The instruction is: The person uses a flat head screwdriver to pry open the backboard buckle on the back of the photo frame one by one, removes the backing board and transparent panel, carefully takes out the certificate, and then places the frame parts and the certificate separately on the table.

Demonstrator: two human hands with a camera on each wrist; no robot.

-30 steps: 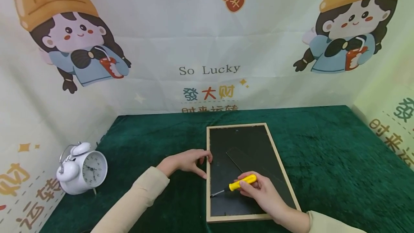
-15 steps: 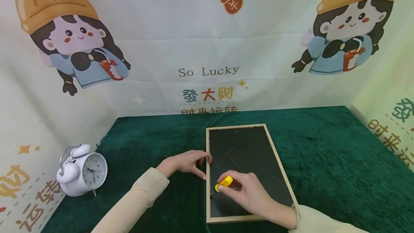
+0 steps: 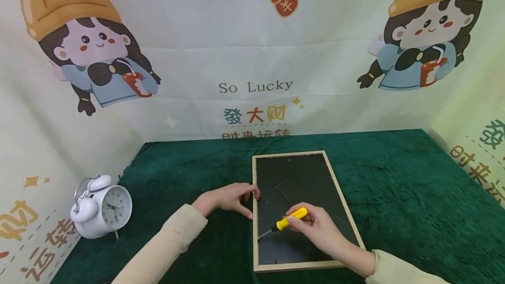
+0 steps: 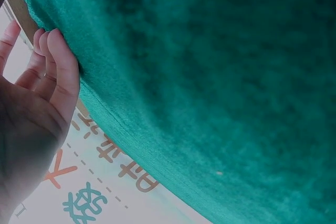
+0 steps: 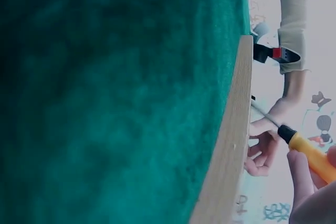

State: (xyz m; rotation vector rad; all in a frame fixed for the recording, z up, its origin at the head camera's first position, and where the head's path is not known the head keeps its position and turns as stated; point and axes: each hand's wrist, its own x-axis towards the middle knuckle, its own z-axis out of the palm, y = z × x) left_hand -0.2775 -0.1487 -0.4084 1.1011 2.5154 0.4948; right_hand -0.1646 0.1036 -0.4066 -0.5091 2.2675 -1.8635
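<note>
A wooden frame (image 3: 347, 205) with a black back panel (image 3: 300, 174) lies on the green cloth. My right hand (image 3: 319, 227) grips the yellow handle of a screwdriver (image 3: 293, 219), which slants down to the left. Its metal tip meets a small dark tab (image 3: 259, 239) at the inner side of the left rail. In the right wrist view, the screwdriver (image 5: 310, 156) reaches just over the rail from the fingers' side. My left hand (image 3: 230, 196) rests against the frame's left rail, forefinger over the top and thumb at the outer side. Its lower fingers (image 4: 65, 66) touch the rail.
A white twin-bell alarm clock (image 3: 102, 207) stands at the left of the cloth-covered table (image 3: 402, 179). A thin dark stand leg (image 3: 284, 195) lies against the panel beyond the right hand. Printed white curtains (image 3: 252, 56) hang behind and along both sides.
The screwdriver stood steeper half a second ago with my right hand further left; now its handle leans back to the right, near its earlier slant. The left hand stays put.
</note>
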